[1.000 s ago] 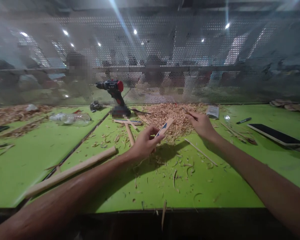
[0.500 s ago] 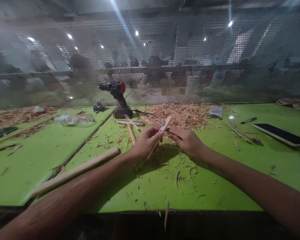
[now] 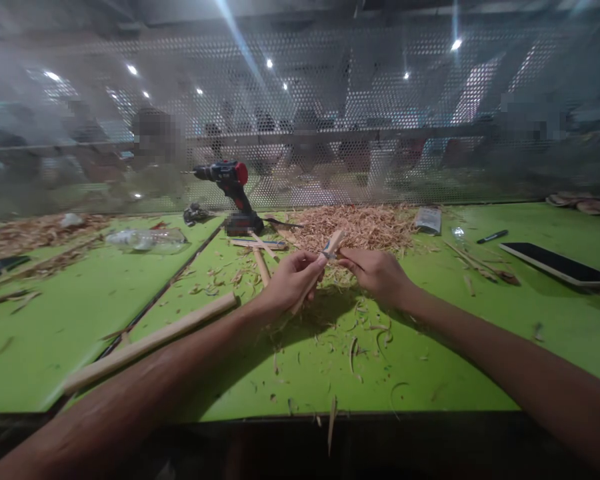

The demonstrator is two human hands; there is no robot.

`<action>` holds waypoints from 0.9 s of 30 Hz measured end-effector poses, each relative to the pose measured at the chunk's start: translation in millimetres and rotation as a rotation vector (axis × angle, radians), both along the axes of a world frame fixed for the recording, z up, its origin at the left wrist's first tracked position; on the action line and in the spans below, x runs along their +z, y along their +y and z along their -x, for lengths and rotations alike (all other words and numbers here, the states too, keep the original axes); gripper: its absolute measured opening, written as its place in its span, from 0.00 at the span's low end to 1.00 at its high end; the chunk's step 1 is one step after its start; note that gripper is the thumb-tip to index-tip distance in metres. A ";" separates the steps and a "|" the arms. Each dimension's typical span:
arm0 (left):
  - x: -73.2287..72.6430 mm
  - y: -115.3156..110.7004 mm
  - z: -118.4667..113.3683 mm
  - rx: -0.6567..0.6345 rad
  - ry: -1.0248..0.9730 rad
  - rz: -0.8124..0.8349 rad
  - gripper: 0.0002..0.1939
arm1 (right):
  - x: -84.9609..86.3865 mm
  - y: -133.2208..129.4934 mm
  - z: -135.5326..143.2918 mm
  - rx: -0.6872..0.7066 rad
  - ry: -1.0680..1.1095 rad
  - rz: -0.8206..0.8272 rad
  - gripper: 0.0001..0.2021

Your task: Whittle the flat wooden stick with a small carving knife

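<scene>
Pale, blue-marked wood strip in two hands, in front and to the right of the drill.
The one strip is narrow, flat and slanted above the green desk; the left hand has its fingers closed round it, the right hand curls tight on one slim tool against it. One clear bottle lies left of the drill, one pen well to its right.
</scene>
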State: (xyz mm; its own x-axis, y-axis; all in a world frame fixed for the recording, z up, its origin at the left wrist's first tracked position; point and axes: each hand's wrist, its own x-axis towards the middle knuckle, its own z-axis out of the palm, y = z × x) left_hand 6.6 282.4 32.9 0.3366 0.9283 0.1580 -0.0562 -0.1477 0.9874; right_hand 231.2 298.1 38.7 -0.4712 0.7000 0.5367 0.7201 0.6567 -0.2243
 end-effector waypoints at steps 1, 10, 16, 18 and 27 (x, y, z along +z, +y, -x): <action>0.5 -0.8 0.3 -0.008 0.000 0.005 0.20 | 0.2 3.9 -3.9 -0.008 0.022 0.014 0.23; -0.8 -10.6 -0.8 -0.127 0.016 0.023 0.19 | 14.7 47.4 -58.5 -0.259 0.296 -0.010 0.22; -2.6 1.8 0.9 -0.010 -0.008 0.037 0.18 | 9.4 16.6 -19.3 -0.041 0.290 0.052 0.19; -1.8 0.9 -0.6 -0.003 -0.012 0.039 0.17 | 5.3 7.7 -8.7 0.020 0.235 0.056 0.18; -7.9 -3.0 -7.3 0.092 -0.030 -0.037 0.20 | -8.3 -6.3 4.3 0.080 0.017 -0.106 0.18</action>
State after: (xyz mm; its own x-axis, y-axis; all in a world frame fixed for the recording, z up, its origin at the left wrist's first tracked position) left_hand 13.9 279.4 25.0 0.2453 0.9482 0.2017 -0.0701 -0.1901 0.9793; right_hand 226.9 291.8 30.4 -0.5134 0.5990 0.6145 0.6608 0.7328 -0.1623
